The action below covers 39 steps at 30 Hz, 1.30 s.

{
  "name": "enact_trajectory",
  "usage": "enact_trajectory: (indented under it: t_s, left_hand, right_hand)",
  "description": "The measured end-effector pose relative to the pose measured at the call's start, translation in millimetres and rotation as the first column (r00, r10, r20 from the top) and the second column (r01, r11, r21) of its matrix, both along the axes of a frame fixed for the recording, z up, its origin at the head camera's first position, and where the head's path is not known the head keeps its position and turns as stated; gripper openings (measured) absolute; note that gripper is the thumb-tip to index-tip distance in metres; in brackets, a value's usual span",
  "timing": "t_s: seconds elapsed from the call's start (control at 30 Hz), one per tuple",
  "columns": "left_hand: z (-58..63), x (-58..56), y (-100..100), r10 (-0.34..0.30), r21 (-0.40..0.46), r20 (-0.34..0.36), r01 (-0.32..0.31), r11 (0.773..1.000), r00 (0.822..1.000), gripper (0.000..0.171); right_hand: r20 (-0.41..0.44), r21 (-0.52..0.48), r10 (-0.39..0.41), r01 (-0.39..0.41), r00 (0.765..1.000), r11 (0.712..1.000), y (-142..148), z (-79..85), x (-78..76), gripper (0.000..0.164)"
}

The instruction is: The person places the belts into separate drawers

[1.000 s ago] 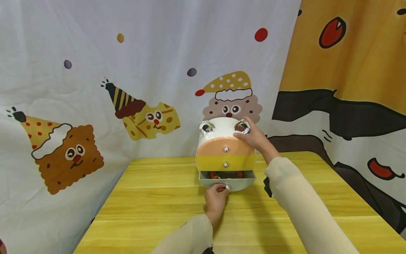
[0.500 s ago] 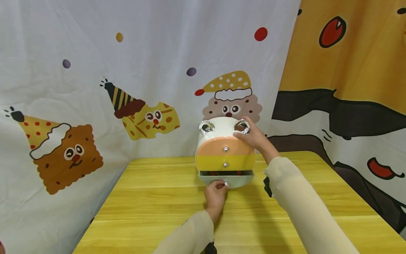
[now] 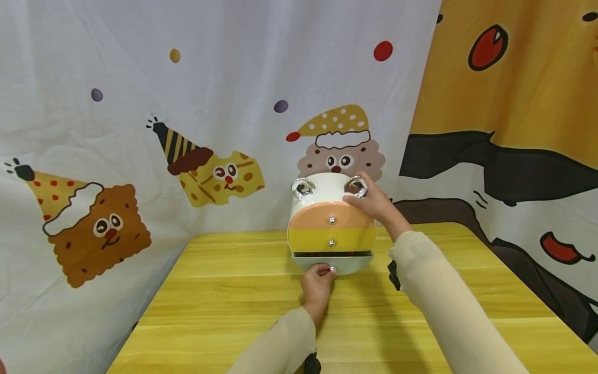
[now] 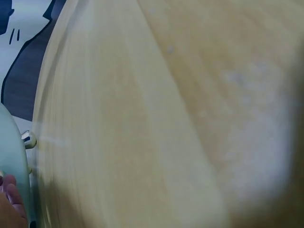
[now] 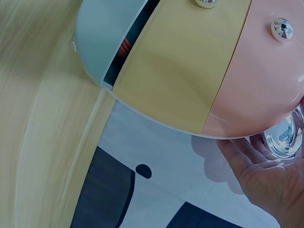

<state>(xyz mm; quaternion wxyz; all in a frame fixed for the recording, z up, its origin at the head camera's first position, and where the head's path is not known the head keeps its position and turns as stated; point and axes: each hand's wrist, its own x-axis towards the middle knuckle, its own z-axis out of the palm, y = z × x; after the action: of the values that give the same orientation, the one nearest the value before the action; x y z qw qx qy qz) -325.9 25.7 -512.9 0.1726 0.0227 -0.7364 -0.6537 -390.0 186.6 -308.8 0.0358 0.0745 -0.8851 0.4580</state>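
Note:
A small round-topped drawer box [image 3: 329, 183] stands on the table, its upper two drawers, peach [image 3: 310, 214] and yellow [image 3: 308, 240], closed flush. Its pale green bottom drawer [image 3: 353, 265] sticks out slightly, leaving a dark slot. Through that slot something orange-red [image 5: 124, 47] shows, mostly hidden. My left hand [image 3: 317, 286] pinches the silver knob [image 3: 333, 268] of the green drawer; only its fingers [image 4: 14, 197] enter the left wrist view. At the box's top right corner, my right hand [image 3: 376, 202] holds the box beside a shiny silver ear [image 5: 285, 137], thumb at the front edge.
The wood-grain table [image 3: 224, 296] extends around the box on both sides. Behind it hangs a white cloth [image 3: 233, 67] printed with cartoon snacks, and an orange printed cloth [image 3: 537, 93] hangs at the right.
The green drawer has slid inward, pushed by my left hand on its knob. The orange-red coil seen inside earlier is now nearly hidden. My right hand has kept its place on the box.

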Motion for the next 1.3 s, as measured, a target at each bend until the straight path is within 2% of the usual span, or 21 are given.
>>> enact_trajectory:
  t_s: [0.2,0.5,0.77,1.3]
  left_hand:
    - [-1.7,-4.7,1.4,0.007,0.019,0.009,-0.007,1.000,1.000,0.009]
    - [-1.3,-10.2,1.0,0.011,-0.012,0.010,-0.011,1.000,1.000,0.009]
    - [-0.2,-14.1,0.4,0.015,-0.038,0.039,-0.014,0.999,0.999,0.009]
    - [0.1,-20.9,0.9,0.014,-0.008,0.044,-0.014,1.000,0.999,0.010]
  right_hand:
    - [0.003,0.003,-0.002,0.002,1.000,1.000,1.0,-0.1,-0.5,0.074]
    - [0.008,0.008,-0.008,0.008,1.000,1.000,1.7,0.5,-1.4,0.079]
    - [0.018,0.002,-0.010,0.010,1.000,1.000,1.1,0.7,-0.6,0.079]
    - [-0.002,0.002,0.000,0.000,1.000,1.000,2.3,-1.4,-1.8,0.076]
